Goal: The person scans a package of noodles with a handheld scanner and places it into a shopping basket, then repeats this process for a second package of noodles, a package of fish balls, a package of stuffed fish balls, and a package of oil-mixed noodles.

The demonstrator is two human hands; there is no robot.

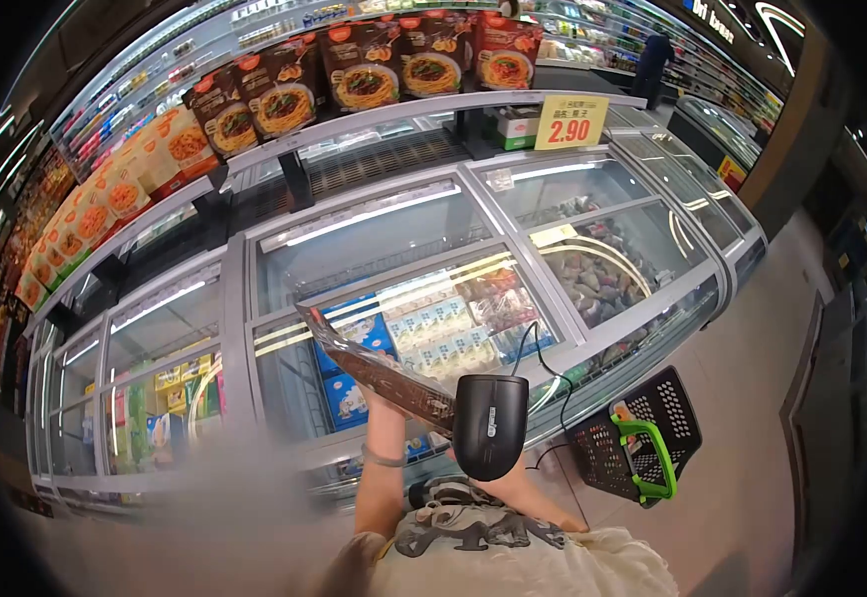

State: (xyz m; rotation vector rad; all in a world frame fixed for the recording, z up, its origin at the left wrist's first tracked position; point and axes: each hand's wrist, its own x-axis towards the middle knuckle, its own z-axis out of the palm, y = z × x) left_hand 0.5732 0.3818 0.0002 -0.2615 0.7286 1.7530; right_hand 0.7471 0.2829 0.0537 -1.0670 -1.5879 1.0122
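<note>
My left hand (379, 393), with a band at the wrist, is closed on a shiny dark brown food bag (388, 378). The bag slants from upper left to lower right and shows nearly edge-on, over the glass lids of a chest freezer (374, 234). A black rounded device (491, 428) with a cable covers the bag's lower right end. Most of my right hand (501, 484) is behind that device, near the bag's lower end; its fingers are hidden.
White and blue packs (428, 328) lie under the freezer glass. Noodle bags (364, 75) stand along the shelf above, with a yellow price sign (571, 121) at its right. A black shopping basket (602, 453) with a green handle is at my right. A person (655, 62) stands far off.
</note>
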